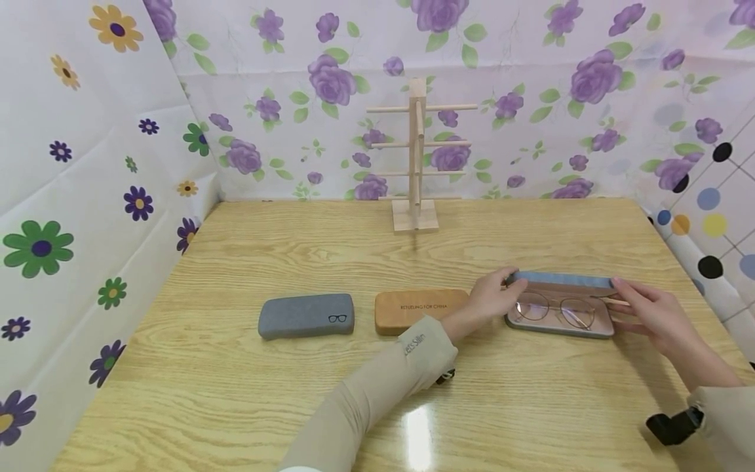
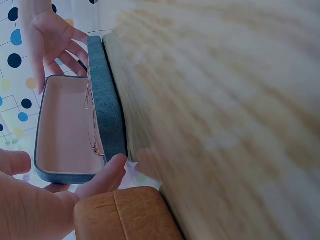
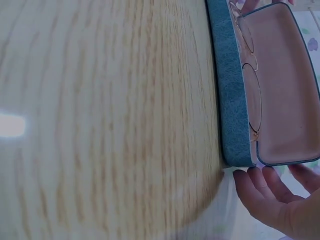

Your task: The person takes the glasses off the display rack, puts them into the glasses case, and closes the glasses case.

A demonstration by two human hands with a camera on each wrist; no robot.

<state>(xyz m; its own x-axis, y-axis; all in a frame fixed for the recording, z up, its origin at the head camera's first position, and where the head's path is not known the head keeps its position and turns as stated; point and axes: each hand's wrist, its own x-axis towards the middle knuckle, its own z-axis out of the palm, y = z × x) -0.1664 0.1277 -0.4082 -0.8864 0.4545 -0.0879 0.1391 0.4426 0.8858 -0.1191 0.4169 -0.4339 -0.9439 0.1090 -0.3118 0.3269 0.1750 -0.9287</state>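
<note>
A blue glasses case with pink lining lies on the table at the right, its lid raised. Inside rest thin wire-framed glasses, clearer in the head view. At the case's left end my left hand holds it, with fingers at the lid and base. From the right end my right hand holds the case, thumb at the lid's corner and fingertips against the end of the base. A tan glasses case with printed lettering, closed, lies beside my left wrist.
A closed grey glasses case with a small glasses print lies further left. A wooden rack with several pegs stands at the back of the wood-grain table. Flowered sheets hang behind and at the left; dotted sheeting is at the right.
</note>
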